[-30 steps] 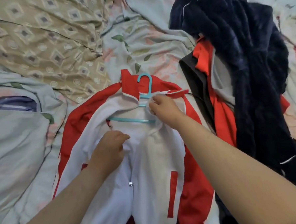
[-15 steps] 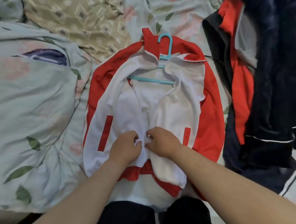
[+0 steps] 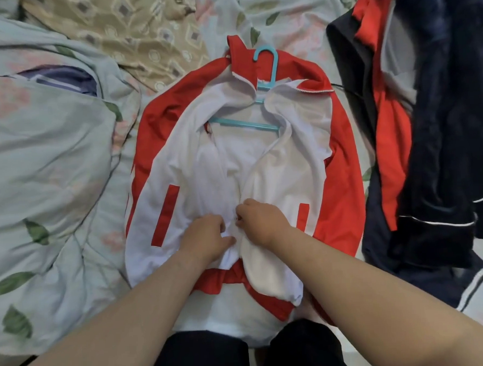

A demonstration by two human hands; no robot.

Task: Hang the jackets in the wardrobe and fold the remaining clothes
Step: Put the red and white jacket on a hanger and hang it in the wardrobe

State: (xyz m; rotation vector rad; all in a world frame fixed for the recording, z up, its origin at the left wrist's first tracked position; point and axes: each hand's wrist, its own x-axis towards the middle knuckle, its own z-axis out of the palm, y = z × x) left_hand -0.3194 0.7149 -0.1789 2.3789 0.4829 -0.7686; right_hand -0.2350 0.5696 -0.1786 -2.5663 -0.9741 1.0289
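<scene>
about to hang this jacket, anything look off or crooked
The jacket front gapes open above both hands (left hand, right hand), and its left collar flap sticks up beside the hanger hook while the right flap lies flat.

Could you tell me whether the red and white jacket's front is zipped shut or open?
Open: the jacket front edges gape above both hands, showing the hanger bar. The left hand and right hand pinch the edges together low down.

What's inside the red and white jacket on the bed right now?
A teal hanger sits inside the red and white jacket: its hook and crossbar show at the open collar. Its ends are hidden under the jacket's shoulders, and the closed lower front covers anything else.
</scene>
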